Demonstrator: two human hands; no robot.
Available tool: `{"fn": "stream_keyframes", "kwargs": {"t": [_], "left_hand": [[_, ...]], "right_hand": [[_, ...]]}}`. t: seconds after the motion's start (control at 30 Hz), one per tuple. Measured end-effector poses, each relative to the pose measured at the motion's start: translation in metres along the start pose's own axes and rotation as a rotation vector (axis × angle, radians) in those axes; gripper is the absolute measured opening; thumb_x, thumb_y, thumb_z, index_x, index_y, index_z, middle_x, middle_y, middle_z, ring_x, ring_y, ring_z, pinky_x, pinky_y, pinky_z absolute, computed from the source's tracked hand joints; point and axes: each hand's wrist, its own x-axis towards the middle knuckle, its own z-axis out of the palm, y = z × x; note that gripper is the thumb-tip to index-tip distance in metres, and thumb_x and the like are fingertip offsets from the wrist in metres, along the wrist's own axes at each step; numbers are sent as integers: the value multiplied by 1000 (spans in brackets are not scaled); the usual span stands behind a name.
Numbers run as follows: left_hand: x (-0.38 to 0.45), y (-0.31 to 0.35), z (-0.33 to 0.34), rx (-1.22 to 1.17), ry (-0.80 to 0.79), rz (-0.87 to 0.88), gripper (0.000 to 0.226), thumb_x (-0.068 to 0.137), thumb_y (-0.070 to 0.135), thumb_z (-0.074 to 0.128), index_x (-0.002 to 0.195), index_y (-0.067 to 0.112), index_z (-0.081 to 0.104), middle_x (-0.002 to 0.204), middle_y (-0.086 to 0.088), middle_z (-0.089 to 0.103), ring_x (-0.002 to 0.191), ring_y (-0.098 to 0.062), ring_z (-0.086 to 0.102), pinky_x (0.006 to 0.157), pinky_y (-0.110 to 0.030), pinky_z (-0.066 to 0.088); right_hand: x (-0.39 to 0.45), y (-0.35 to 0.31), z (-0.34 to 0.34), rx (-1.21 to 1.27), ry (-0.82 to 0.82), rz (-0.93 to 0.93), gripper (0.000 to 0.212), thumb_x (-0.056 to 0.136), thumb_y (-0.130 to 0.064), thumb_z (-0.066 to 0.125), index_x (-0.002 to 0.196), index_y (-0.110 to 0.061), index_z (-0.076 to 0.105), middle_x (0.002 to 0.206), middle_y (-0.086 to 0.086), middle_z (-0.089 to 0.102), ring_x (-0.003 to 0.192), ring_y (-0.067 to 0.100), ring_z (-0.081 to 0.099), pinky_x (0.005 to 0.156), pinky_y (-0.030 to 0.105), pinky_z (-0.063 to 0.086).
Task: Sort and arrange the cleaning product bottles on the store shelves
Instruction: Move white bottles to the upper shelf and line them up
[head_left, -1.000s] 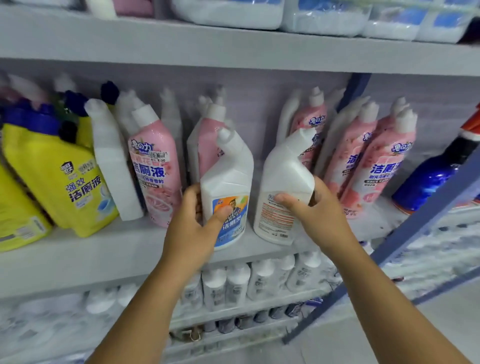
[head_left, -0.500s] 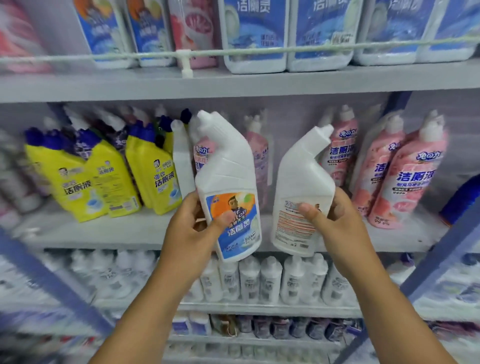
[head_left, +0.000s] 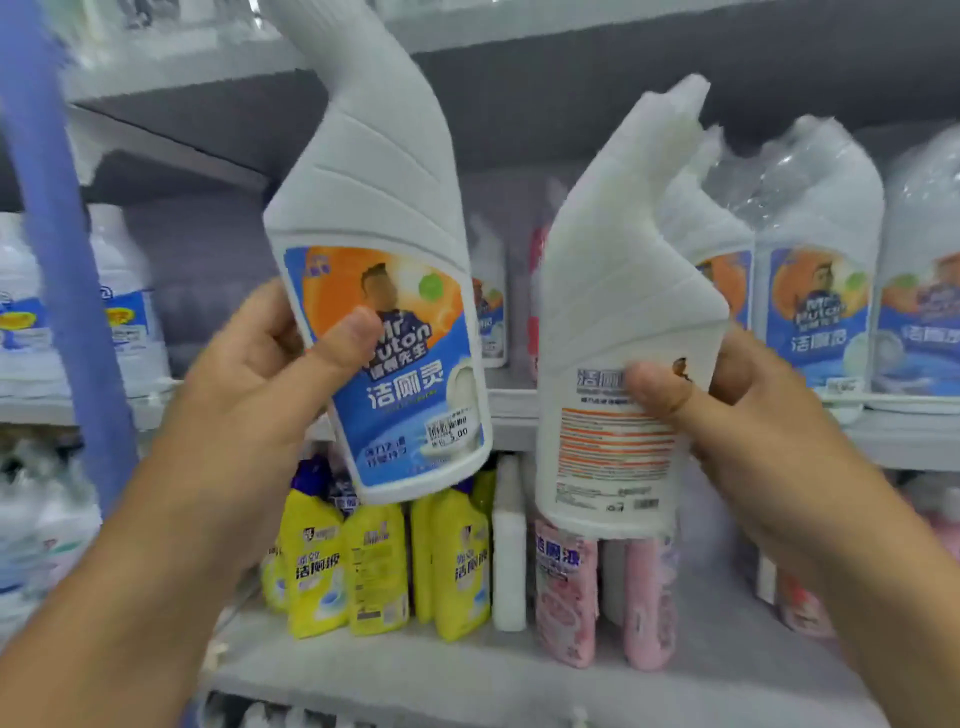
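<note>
Two white bottles are in hand right now, both off the shelves and raised in front of the upper shelf (head_left: 519, 410). My left hand (head_left: 270, 384) has its grip wrapped round the label-front bottle (head_left: 384, 332), thumb pressed across the blue and orange label, the bottle tilted with its neck leaning up and to the left. My right hand (head_left: 727, 410) has its grip clamped on the back-label bottle (head_left: 613, 322), thumb on the printed text, label facing away from the shelf.

On the upper shelf to the right I can see matching white bottles (head_left: 810, 291) with the same blue and orange label, standing in a row, some under clear wrap. I judge that is where these two belong, so the sorting of this pair is roughly halfway: picked out, not yet placed. The lower shelf (head_left: 467, 675) holds yellow bottles (head_left: 332, 566) and pink bottles (head_left: 566, 587) already grouped by colour, with one plain white bottle (head_left: 508, 545) standing between them, which I judge may want moving too. The back-label bottle will likely need turning so its front shows.
</note>
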Motion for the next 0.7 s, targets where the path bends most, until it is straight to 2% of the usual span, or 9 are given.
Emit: {"fn": "stream_keyframes", "kwargs": {"t": [0.1, 0.17, 0.23, 0.3, 0.4, 0.57, 0.7], "left_hand": [[53, -5, -20, 82, -41, 12, 38, 79, 38, 68, 115, 26, 67, 109, 8, 78, 99, -9, 75, 75, -20, 58], [82, -21, -35, 115, -52, -22, 45, 76, 40, 70, 117, 23, 66, 108, 8, 78, 100, -9, 75, 81, -27, 59], [104, -42, -45, 151, -68, -77, 45, 77, 39, 73, 117, 21, 65, 108, 7, 78, 101, -11, 74, 89, -36, 59], [125, -64, -61, 168, -79, -116, 36, 85, 32, 76, 118, 21, 66, 109, 6, 78, 102, -13, 75, 93, -42, 59], [157, -92, -76, 185, -99, -161, 25, 89, 30, 77, 112, 26, 67, 108, 6, 78, 102, -15, 75, 95, -47, 58], [193, -128, -82, 197, -186, -322, 25, 89, 28, 78, 111, 18, 69, 101, 2, 80, 99, -24, 76, 96, -54, 56], [201, -153, -84, 216, -239, -395, 25, 89, 25, 79, 111, 20, 67, 101, 2, 80, 97, -23, 76, 98, -56, 55]], "right_hand": [[53, -15, 26, -10, -17, -39, 48, 76, -37, 71, 120, -20, 63, 108, 2, 78, 100, 21, 76, 84, 43, 61], [85, -14, 41, -10, -22, -13, 50, 77, -37, 72, 123, -19, 61, 109, 5, 78, 101, 25, 76, 88, 55, 59], [108, -3, 51, 2, -35, 32, 53, 79, -35, 77, 126, -17, 60, 113, 9, 76, 104, 31, 74, 94, 60, 55], [127, 13, 61, 16, -9, 70, 52, 82, -32, 81, 126, -15, 60, 115, 13, 75, 107, 34, 73, 97, 60, 54], [148, 26, 71, -40, 21, 88, 38, 91, -29, 74, 124, -17, 60, 114, 10, 76, 106, 32, 73, 96, 58, 54], [174, 45, 85, -132, 13, 198, 33, 97, -26, 67, 127, -15, 60, 113, 8, 77, 104, 29, 74, 97, 55, 55], [188, 64, 90, -148, 35, 303, 36, 96, -27, 68, 130, -17, 59, 112, 6, 77, 103, 27, 75, 95, 53, 57]]}}
